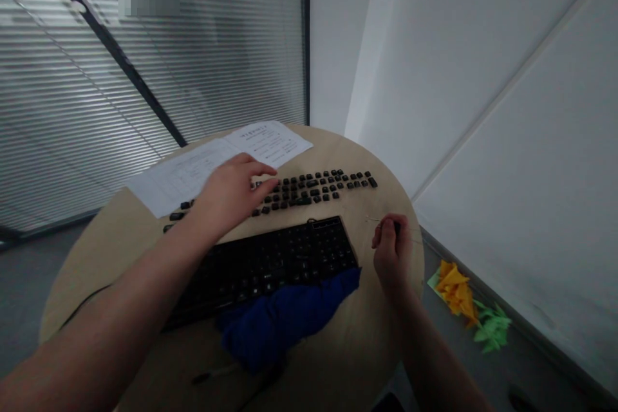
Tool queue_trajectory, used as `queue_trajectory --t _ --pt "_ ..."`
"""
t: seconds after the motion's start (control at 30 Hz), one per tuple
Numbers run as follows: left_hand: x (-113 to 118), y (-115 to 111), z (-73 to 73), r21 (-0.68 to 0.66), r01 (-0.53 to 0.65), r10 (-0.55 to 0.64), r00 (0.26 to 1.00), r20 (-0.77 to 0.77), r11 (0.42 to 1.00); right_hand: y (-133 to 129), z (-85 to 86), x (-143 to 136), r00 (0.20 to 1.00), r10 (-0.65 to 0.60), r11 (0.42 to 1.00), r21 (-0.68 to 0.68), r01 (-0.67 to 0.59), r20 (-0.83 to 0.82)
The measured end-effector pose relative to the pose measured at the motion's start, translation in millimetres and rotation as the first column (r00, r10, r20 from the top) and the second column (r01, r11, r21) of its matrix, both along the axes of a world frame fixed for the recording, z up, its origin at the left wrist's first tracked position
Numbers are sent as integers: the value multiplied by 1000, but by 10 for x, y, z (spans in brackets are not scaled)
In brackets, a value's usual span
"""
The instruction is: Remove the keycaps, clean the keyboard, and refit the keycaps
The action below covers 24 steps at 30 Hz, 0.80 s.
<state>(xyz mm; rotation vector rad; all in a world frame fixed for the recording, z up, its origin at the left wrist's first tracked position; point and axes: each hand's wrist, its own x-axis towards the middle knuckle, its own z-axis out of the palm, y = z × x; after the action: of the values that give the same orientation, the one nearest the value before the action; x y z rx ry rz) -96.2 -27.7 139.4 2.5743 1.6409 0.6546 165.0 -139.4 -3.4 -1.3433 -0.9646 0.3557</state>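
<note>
My left hand (232,190) hovers at the rows of loose black keycaps (311,184), thumb and fingers apart; nothing shows between them. Its forearm crosses the left part of the black keyboard (284,257) and hides some keycaps. On the right side of the table, my right hand (393,248) is closed round the dark handle of a wire keycap puller (371,219), whose thin wires stick out to the left. A crumpled blue cloth (290,318) overlaps the keyboard's near edge.
Printed papers (193,170) lie at the far left of the round wooden table (357,335). Cables and a small dark-tipped tool (201,378) are near the front. Orange paper (456,290) and green paper (492,328) lie on the floor right, beside the wall.
</note>
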Motion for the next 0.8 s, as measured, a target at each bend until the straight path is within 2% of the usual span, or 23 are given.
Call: queue_trajectory --t 0.1,0.17,0.27,0.37,0.43,0.5,0.63,0.7,0.8 --pt "-783 -378 255 23 -151 150 987 59 988 26 -42 1 1000 15 1000 -14 -15 27" --pt "-1254 -673 287 4 -305 302 944 133 952 20 -45 -19 997 60 998 -32 -59 41" --pt "-1793 -1112 137 -98 -461 470 853 227 882 -37 10 -109 980 191 981 -60 -187 59" --pt "-2166 -1455 -188 -237 -472 523 813 256 849 -129 143 -311 915 376 922 -158 -353 144" --pt "-2347 -1618 -455 -287 -440 513 813 275 851 -194 280 -541 847 483 871 -221 -438 224" --pt "-2466 -1736 -721 -299 -388 474 822 316 872 -253 439 -869 749 603 796 -266 -544 275" --pt "-2513 -1856 -1135 -271 -210 312 849 427 939 -274 653 -1755 495 841 540 -332 -773 216" --pt "-2484 -1875 -1260 -252 -132 240 850 469 959 -212 643 -2212 394 908 419 -334 -844 141" --pt "-2452 -1882 -1363 -229 -105 210 840 501 968 -69 499 -2749 311 948 315 -338 -887 66"
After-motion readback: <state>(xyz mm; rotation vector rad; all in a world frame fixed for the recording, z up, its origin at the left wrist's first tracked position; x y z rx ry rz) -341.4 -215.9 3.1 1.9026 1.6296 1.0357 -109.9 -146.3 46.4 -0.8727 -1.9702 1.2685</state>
